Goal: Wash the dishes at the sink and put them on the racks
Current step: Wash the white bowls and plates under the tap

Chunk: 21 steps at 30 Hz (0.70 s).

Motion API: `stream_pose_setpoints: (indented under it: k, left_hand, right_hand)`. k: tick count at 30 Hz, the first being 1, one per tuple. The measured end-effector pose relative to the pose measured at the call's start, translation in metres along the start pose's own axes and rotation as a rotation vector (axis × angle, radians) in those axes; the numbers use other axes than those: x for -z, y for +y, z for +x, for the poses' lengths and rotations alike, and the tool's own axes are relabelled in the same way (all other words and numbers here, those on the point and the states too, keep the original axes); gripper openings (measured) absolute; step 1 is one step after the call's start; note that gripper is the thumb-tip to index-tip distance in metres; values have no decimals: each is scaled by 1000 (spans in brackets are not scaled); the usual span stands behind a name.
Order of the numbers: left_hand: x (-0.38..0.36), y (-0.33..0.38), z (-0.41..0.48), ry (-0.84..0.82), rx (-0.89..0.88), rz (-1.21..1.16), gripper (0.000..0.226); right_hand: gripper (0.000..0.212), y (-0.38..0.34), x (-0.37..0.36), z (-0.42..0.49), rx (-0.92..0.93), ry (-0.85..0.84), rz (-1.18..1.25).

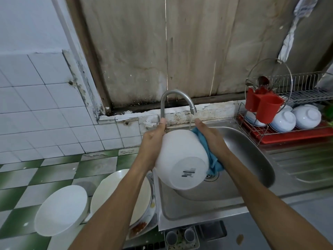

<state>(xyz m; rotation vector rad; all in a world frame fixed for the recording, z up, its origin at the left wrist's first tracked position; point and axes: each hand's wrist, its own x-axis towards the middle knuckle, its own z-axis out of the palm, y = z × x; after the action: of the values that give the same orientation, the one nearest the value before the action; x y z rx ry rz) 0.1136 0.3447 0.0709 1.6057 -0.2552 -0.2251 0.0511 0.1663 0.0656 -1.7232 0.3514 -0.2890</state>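
Observation:
A large white bowl (181, 156) is held over the steel sink (250, 150), its base turned toward me. My left hand (153, 141) grips its left side. On the right side my right hand (210, 135) presses a blue cloth (212, 159) against the bowl. Water runs from the curved tap (177, 98) onto the bowl's far rim. The bowl's inside is hidden.
Dirty white bowls (61, 210) and plates (122, 192) are stacked left of the sink. At the right a wire dish rack (295, 98) on a red tray (295, 136) holds washed white bowls (306, 116), a red cutlery holder (263, 105) and a glass lid (270, 76).

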Motion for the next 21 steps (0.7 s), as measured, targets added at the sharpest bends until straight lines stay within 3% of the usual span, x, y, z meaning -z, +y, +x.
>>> stream_pose_setpoints:
  k: [2,4,5,7,8,9,11,13,15,16,18,21]
  left_hand:
    - [-3,-10,6,99,-114,92,60]
    - [-11,-24,10,153,-63,214,62]
    - [-14,-31,12,92,68,214,70]
    - [-19,-40,11,-183,575,-102,84]
    - [-19,-44,10,-289,721,-287,79]
    - [-18,-47,8,-324,758,-410,69]
    - [-20,-57,9,-268,672,-421,59]
    - [-22,-62,10,-227,549,-321,66]
    - [-28,-64,6,-237,520,-298,62]
    - [-28,-64,5,-221,496,-290,54]
    - [-29,-66,5,-216,464,-285,49]
    - [-34,-63,2,-227,438,-283,52]
  right_hand:
    - [81,11,-4,-2,97,159,-53]
    - [77,20,-15,-8,272,325,-263]
    - [69,24,-20,-12,386,389,-418]
    - [53,33,-24,-18,619,466,-704]
    - [50,39,-24,-19,694,444,-774]
    - [52,42,-23,-21,701,398,-796]
    - [65,38,-17,-22,470,298,-729]
    - [69,21,-11,-19,116,229,-330]
    - [77,4,0,-12,-108,49,11]
    - [83,-5,2,-12,-149,-87,-4]
    - [75,-9,4,-15,-57,-306,-306]
    - [58,8,5,-12,117,-245,-830]
